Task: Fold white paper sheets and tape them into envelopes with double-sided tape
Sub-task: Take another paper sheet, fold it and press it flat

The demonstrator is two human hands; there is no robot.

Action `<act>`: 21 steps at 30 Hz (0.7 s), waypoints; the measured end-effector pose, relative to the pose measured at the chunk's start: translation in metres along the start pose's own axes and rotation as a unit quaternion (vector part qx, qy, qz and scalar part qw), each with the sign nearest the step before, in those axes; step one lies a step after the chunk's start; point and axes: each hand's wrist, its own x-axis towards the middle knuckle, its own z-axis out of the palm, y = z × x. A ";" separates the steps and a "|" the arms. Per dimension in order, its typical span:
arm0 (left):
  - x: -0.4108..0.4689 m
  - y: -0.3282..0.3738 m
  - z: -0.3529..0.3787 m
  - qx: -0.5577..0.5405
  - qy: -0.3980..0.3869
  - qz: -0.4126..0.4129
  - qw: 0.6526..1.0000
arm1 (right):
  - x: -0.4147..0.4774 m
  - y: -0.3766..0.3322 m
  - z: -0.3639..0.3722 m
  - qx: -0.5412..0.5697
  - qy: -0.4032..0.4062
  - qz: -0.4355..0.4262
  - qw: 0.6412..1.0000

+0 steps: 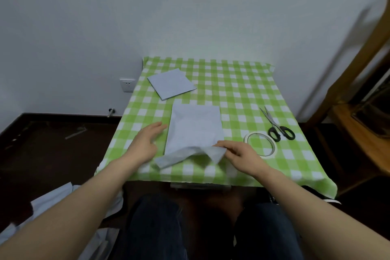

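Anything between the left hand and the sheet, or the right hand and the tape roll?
Nothing visible. The left hand lies open beside the white sheet, bare cloth between. The right hand holds the sheet's lifted near edge; the tape roll lies beside it.

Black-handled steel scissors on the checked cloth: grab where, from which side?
Grip the black-handled scissors by the handle loops, coming from the near edge: the loops face the person, the blades point away, and it lies flat beside the white tape roll.

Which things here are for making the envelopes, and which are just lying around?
For the job: paper sheet, folded paper, tape roll, scissors (probably for cutting tape).
Just lying about: wall socket, wooden furniture.
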 end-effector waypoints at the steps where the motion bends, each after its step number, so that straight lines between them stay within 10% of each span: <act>1: -0.003 -0.006 -0.001 0.016 -0.033 0.029 0.999 | 0.000 0.003 -0.004 0.046 0.013 0.022 0.999; 12: -0.007 0.001 0.026 -0.028 -0.065 0.169 0.983 | 0.000 0.005 -0.022 0.180 -0.002 0.070 0.981; 21: -0.014 0.005 0.021 -0.244 -0.075 -0.031 0.966 | 0.012 0.000 -0.002 0.200 0.042 0.078 0.976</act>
